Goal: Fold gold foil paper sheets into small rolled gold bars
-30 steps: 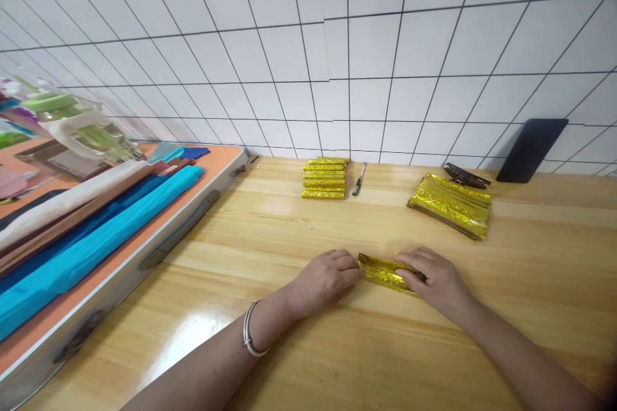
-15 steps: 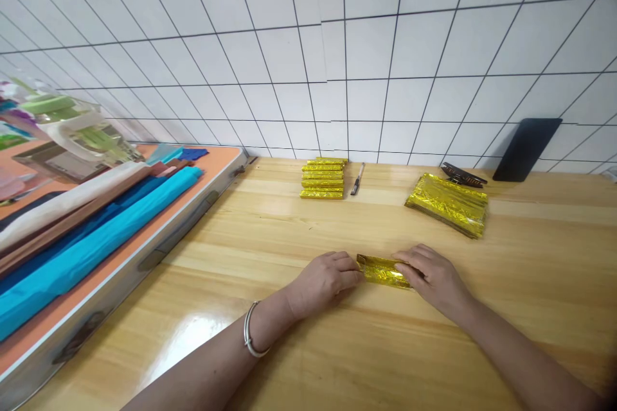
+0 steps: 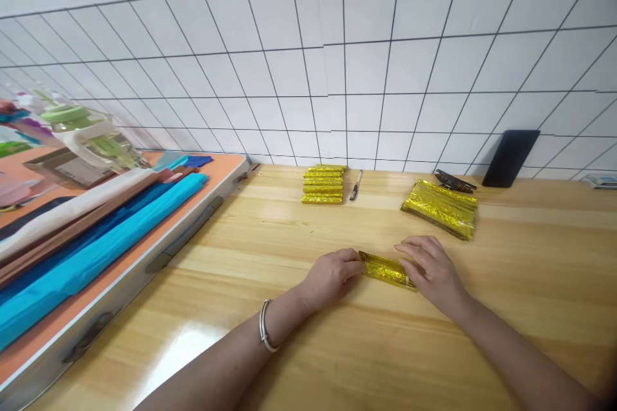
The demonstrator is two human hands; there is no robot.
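A piece of shiny gold foil [image 3: 385, 268], partly folded into a narrow strip, lies on the wooden table between my hands. My left hand [image 3: 335, 275] is closed on its left end, and the fingertips cover that edge. At the foil's right end is my right hand [image 3: 430, 270], with thumb and fingers apart. The thumb is beside the foil's upper edge; whether it touches is hard to tell. Several rolled or folded gold foil strips [image 3: 322, 186] lie in a stack near the wall. Further right sits a pile of flat gold foil sheets [image 3: 441, 205].
A pen [image 3: 356, 186] lies beside the stacked strips. Behind the sheets is a dark hair claw clip [image 3: 454, 181], and a black phone-like slab [image 3: 511, 158] leans on the tiled wall. At left, an orange-topped case [image 3: 231, 164] bears blue rolled material [image 3: 120, 231] and a green-lidded bottle [image 3: 67, 114].
My right hand has loosened from the foil's right part, its thumb and fingers spreading apart. My left hand stays at the left end. The view has tilted slightly upward.
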